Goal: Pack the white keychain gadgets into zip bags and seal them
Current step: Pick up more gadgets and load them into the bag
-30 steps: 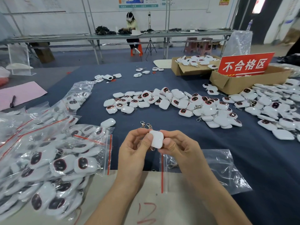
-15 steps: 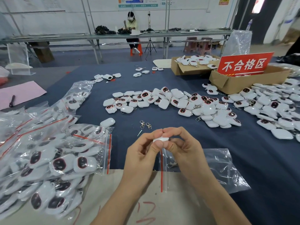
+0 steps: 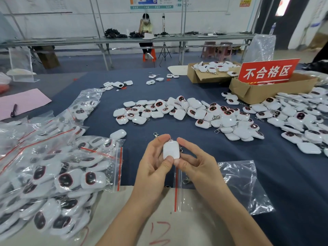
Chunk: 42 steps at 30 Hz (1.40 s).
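Observation:
Both hands hold one white keychain gadget [image 3: 171, 150] upright above the table's near edge, its plain back toward me. My left hand [image 3: 154, 166] pinches its left side and bottom corner. My right hand [image 3: 194, 163] pinches its right side, thumb at the bottom. Its metal clip [image 3: 155, 134] pokes out above my left fingers. Under my hands lies an open clear zip bag [image 3: 237, 185] with a red seal strip.
Filled, sealed zip bags [image 3: 58, 176] are heaped at the left. Loose white gadgets [image 3: 186, 112] cover the blue cloth ahead and to the right [image 3: 301, 121]. Two cardboard boxes [image 3: 262, 91] with a red sign stand at the back right. A person sits at a far bench.
The gadget was lowered and turned edge-on half a second ago; now it is raised and upright again between both hands, back facing me.

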Available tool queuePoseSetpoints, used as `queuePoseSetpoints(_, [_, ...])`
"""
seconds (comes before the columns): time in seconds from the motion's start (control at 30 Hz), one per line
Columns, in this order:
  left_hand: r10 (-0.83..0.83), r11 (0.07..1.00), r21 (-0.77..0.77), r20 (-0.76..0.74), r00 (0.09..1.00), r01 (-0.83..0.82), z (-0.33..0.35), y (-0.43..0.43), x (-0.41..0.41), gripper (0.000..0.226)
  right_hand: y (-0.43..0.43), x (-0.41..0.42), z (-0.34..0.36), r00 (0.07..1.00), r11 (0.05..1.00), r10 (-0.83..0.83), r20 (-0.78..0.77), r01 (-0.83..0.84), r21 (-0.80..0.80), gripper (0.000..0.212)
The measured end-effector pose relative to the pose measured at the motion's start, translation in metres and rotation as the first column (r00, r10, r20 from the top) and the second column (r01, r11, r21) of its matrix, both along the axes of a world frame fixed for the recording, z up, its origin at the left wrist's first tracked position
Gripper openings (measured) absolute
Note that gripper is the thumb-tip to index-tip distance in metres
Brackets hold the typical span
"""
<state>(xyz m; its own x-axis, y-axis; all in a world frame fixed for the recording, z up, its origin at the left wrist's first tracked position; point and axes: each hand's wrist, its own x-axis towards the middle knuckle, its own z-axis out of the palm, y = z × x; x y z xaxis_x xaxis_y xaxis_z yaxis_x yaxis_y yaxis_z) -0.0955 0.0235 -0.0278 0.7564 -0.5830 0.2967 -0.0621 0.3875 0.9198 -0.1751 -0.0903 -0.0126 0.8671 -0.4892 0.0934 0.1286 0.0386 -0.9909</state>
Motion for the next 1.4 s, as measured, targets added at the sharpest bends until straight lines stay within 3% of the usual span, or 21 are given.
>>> queuePoseSetpoints(0.23, [0.06, 0.998, -0.027, 0.011, 0.998, -0.059, 0.003, -0.001, 0.001, 0.043, -0.005, -0.001, 0.001, 0.996, 0.998, -0.062, 0.067, 0.062, -0.003, 0.027])
queuePoseSetpoints(0.63, [0.095, 0.995, -0.035, -0.061, 0.994, -0.098, 0.005, -0.001, 0.004, 0.044, -0.006, -0.002, 0.001, 0.998, 0.998, -0.037, 0.06, 0.034, 0.045, 0.02])
queuePoseSetpoints(0.97, [0.164, 0.911, 0.303, 0.354, 0.921, -0.279, 0.009, 0.003, 0.001, 0.032, -0.009, -0.004, 0.005, 0.99, 0.997, -0.079, 0.121, 0.079, 0.005, 0.017])
queuePoseSetpoints(1.03, [0.223, 0.893, 0.32, 0.292, 0.93, -0.315, 0.013, 0.008, 0.008, 0.03, -0.011, -0.004, 0.006, 0.986, 0.99, -0.114, 0.122, 0.123, -0.063, 0.021])
queuePoseSetpoints(1.1, [0.256, 0.882, 0.375, 0.133, 0.958, -0.287, 0.016, 0.016, 0.015, 0.028, -0.012, -0.007, 0.005, 0.985, 0.956, -0.152, 0.088, 0.169, -0.242, 0.035])
queuePoseSetpoints(1.2, [0.185, 0.852, 0.5, -0.015, 0.983, -0.153, 0.015, 0.027, 0.019, 0.025, -0.017, -0.015, 0.004, 0.988, 0.784, -0.143, 0.06, 0.15, -0.602, 0.056])
queuePoseSetpoints(1.3, [0.044, 0.855, 0.517, 0.019, 0.999, -0.047, 0.014, 0.034, 0.013, 0.023, -0.02, -0.015, 0.001, 0.996, 0.626, -0.046, -0.074, -0.029, -0.779, 0.065])
queuePoseSetpoints(1.4, [-0.006, 0.846, 0.524, 0.194, 0.981, -0.099, 0.015, 0.038, 0.013, 0.022, -0.021, -0.015, -0.002, 0.985, 0.572, -0.037, -0.166, -0.116, -0.812, 0.064])
